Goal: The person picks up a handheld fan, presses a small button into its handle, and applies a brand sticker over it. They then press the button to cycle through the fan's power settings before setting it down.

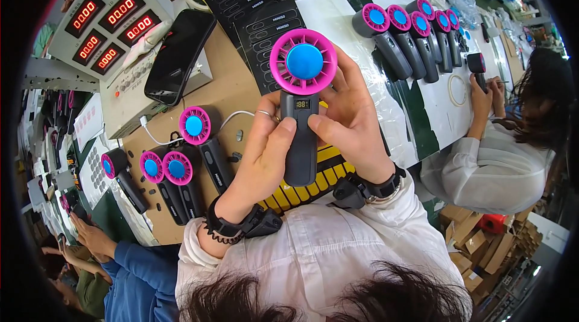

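Between my two hands is a handheld fan (300, 168), held upright in front of my chest. It has a dark grey handle, a pink ring grille, a blue centre disc and a small lit display. My left hand (265, 147) grips the handle's left side, thumb on its front below the display. From the other side my right hand (353, 120) closes round it, its thumb also on the front and its fingers behind the fan head. Left of my left hand, another fan (214, 162) lies on the brown board (163, 192), beside several more fans (177, 170).
A test meter (105, 20) with red digits stands back left, a black phone (180, 56) leaning on it. Black printed sheets (253, 17) lie behind the fan. More fans (419, 38) rest at right. Co-workers sit on both sides; a yellow-and-black rack (319, 180) is below my hands.
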